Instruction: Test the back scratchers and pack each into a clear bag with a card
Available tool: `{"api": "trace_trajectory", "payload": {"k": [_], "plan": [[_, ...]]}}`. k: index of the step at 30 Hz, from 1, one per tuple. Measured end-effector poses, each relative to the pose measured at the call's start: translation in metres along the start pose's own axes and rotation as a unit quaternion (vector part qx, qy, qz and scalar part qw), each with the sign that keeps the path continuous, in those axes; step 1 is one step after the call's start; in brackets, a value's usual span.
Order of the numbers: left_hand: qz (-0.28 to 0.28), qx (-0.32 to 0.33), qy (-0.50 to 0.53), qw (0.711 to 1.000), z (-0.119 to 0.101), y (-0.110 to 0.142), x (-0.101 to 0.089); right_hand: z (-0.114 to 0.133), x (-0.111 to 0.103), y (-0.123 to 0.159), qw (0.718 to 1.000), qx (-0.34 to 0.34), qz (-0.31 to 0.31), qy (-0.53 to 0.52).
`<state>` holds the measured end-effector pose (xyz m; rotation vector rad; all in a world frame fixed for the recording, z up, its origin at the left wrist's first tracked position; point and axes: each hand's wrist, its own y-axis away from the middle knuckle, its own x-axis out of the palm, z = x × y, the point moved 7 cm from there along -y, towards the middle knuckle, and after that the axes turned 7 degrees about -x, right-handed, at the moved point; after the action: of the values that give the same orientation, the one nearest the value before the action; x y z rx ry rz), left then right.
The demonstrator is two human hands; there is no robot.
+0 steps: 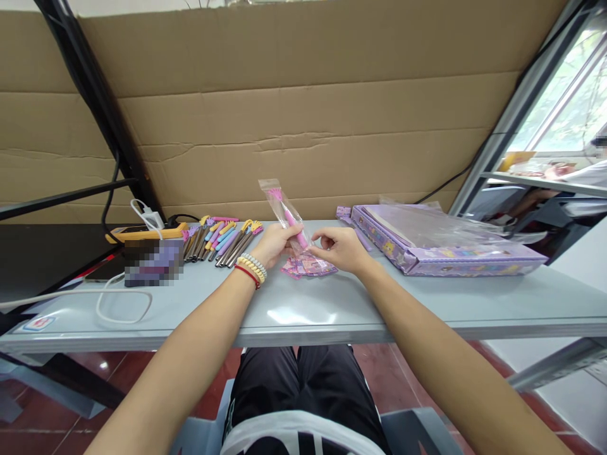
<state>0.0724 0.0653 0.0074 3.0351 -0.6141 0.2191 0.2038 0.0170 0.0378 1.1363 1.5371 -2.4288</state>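
Holding a clear bag (281,203) with a pink pen (300,236) inside, over the desk (303,313), taking this as the clock's centre. Closing the left hand (275,245) around the bag's lower part, thumb on top, probably pressing the pen through the film to stop it slipping. Pointing the bag's far end toward eleven o'clock, seemingly offering the near end to the right hand (340,248). Curling the right thumb and forefinger narrowly there; being unable to tell whether gripping film or merely touching. Having pink printed packets (310,268) spread at five o'clock, just under the fingertips, perhaps for easy reach. Having loose pens (222,239) heaped at nine o'clock, decorated ends pointing toward one o'clock, perhaps for tidy picking. Having a purple box (455,264) lying at three o'clock, apparently giving both hands elbow room.
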Motion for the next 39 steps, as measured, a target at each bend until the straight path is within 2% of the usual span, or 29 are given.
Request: {"api": "trace_trajectory", "payload": {"k": [4, 7, 10, 15, 19, 23, 27, 32, 34, 39], "plan": [[-0.041, 0.028, 0.023, 0.999, -0.009, 0.001, -0.007, 0.001, -0.002, 0.001, 0.998, 0.023, 0.005, -0.059], [-0.082, 0.027, 0.046, 0.995, -0.013, 0.002, -0.015, 0.001, 0.002, 0.001, 0.993, 0.033, 0.037, -0.105], [-0.104, 0.019, 0.057, 0.993, -0.013, 0.002, -0.02, 0.004, 0.004, -0.001, 0.995, 0.008, 0.051, -0.089], [-0.105, -0.015, 0.012, 0.994, -0.007, 0.002, -0.017, 0.005, 0.001, -0.004, 0.998, -0.021, 0.016, -0.057], [-0.077, -0.007, -0.049, 0.996, -0.006, 0.003, -0.009, 0.002, 0.001, -0.004, 0.995, 0.007, 0.019, -0.098], [-0.016, 0.009, -0.1, 0.995, -0.007, 0.005, 0.003, -0.002, 0.005, -0.004, 0.987, 0.046, 0.044, -0.145], [0.033, 0.026, -0.125, 0.991, -0.008, 0.007, 0.012, -0.005, 0.006, -0.003, 0.988, 0.07, 0.049, -0.132], [0.044, 0.038, -0.114, 0.992, -0.007, 0.006, 0.013, -0.007, 0.003, -0.003, 0.991, 0.085, 0.031, -0.097], [0.048, 0.043, -0.101, 0.993, -0.006, 0.005, 0.013, -0.01, 0.005, -0.002, 0.987, 0.114, 0.032, -0.106], [0.049, 0.049, -0.098, 0.993, -0.008, 0.007, 0.013, -0.02, 0.014, 0.005, 0.955, 0.211, 0.058, -0.201]]}}
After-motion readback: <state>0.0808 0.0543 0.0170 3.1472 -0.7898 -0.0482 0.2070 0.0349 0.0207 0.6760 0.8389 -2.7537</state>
